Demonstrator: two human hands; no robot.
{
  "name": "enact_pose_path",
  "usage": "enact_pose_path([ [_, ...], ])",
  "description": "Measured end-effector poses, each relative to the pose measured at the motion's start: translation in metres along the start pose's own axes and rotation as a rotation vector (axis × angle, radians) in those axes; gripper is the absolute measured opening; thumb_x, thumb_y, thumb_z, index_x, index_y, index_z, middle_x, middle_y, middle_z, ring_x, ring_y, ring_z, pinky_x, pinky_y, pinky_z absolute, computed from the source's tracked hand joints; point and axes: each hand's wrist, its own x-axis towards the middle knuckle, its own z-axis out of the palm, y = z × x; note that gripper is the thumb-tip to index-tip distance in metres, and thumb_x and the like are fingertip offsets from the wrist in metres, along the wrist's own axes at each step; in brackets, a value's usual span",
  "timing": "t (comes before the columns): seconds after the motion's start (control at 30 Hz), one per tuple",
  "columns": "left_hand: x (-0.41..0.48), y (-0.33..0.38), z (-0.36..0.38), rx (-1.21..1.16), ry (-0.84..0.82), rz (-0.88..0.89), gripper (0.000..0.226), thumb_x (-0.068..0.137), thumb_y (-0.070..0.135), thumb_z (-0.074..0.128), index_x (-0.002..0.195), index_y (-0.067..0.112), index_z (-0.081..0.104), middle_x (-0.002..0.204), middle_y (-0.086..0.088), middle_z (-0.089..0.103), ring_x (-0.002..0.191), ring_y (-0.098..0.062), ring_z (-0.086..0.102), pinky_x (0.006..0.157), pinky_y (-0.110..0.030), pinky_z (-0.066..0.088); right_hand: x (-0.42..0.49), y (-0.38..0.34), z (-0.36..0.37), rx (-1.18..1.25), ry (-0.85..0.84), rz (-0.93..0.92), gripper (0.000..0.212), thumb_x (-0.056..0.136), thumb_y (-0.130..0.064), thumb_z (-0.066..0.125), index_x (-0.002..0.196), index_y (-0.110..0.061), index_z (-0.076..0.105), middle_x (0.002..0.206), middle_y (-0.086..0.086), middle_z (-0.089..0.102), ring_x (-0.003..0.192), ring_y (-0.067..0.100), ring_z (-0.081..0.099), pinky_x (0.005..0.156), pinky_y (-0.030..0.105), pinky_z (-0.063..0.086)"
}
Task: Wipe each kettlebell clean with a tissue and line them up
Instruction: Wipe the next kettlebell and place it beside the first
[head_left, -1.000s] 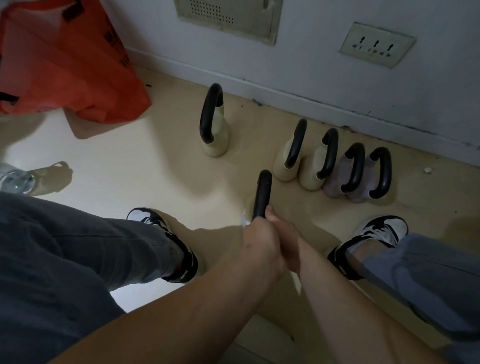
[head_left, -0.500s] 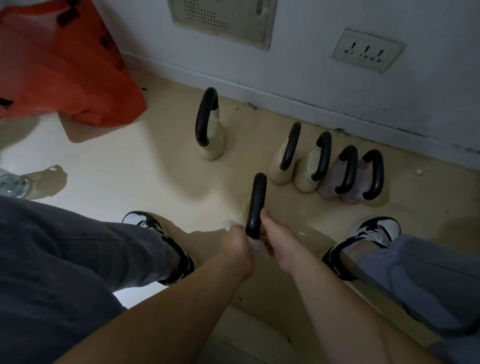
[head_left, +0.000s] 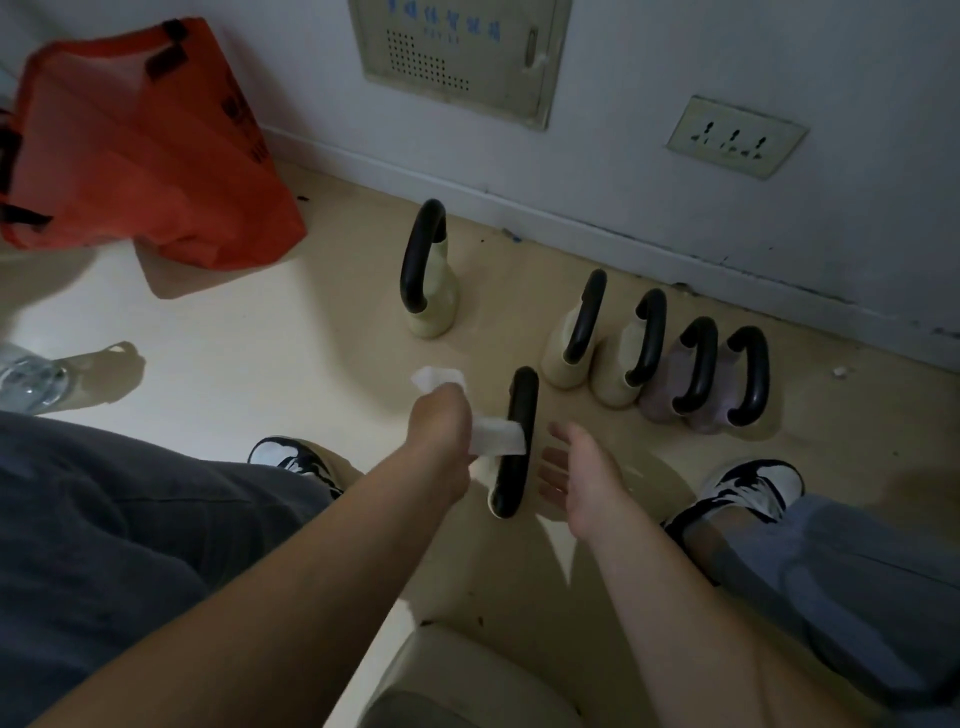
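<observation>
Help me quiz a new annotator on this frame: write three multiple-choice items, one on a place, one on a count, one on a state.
1. Where is the orange bag?
A. At far left, by the wall.
B. Beside the right shoe.
C. On top of the dumbbell rack.

2. How many kettlebells stand in the close row near the wall?
A. Two.
B. Four.
C. Six.

3. How is the right hand's grip?
A. Closed round a black bar.
B. Open, holding nothing.
C. Pinching a cloth.

Answers:
1 A, the bag sits at upper left near the wall.
2 B, two cream and two lilac ones stand side by side.
3 B, its fingers are spread beside the near handle, while the left hand holds the tissue.
</observation>
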Motion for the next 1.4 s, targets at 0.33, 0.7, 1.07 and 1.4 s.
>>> enact_pose_path([
  [0.33, 0.06, -0.032, 0.002, 0.079, 0.075, 0.0, 0.055, 0.104, 0.039, 0.037, 0.143, 0.0, 0.044, 0.125, -0.011, 0.061, 0.104, -0.029, 0.058, 0.091, -0.033, 0.042, 0.031, -0.027, 0.012, -0.345, -0.074, -0.053, 0.042, 0.108, -0.041, 0.043, 0.149, -0.03, 0.047, 0.152, 0.001, 0.048, 0.134, 0.03, 0.05, 0.113, 0.048, 0.044],
  [0.7, 0.109, 0.027, 0.068, 0.292, -0.282, 0.121, 0.076, 0.092, 0.061, 0.047, 0.143, 0.005, 0.048, 0.14, -0.016, 0.056, 0.124, -0.032, 0.056, 0.11, -0.045, 0.043, 0.075, 0.009, -0.002, -0.786, -0.211, -0.27, 0.045, 0.104, -0.019, 0.054, 0.147, -0.03, 0.05, 0.13, -0.001, 0.067, 0.121, 0.022, 0.064, 0.092, 0.024, 0.055],
  [1.07, 0.071, -0.045, 0.043, 0.791, -0.231, 0.873, 0.057, 0.106, 0.028, 0.04, 0.159, 0.025, 0.021, 0.169, 0.001, 0.004, 0.155, -0.014, 0.002, 0.125, -0.034, 0.015, 0.071, 0.005, 0.0, -0.705, -0.107, -0.276, 0.016, 0.097, -0.018, 0.06, 0.104, -0.026, 0.073, 0.098, -0.005, 0.072, 0.098, 0.017, 0.066, 0.074, 0.026, 0.049],
  [1.4, -0.009, -0.133, 0.044, 0.792, -0.02, 0.774, 0.084, 0.096, 0.013, 0.045, 0.16, 0.021, -0.009, 0.167, -0.005, -0.007, 0.153, -0.022, 0.009, 0.123, -0.033, 0.021, 0.043, 0.007, 0.01, -0.229, -0.262, 0.061, 0.037, 0.107, -0.034, 0.048, 0.121, -0.004, 0.065, 0.088, 0.012, 0.07, 0.106, 0.034, 0.064, 0.108, 0.04, 0.047],
])
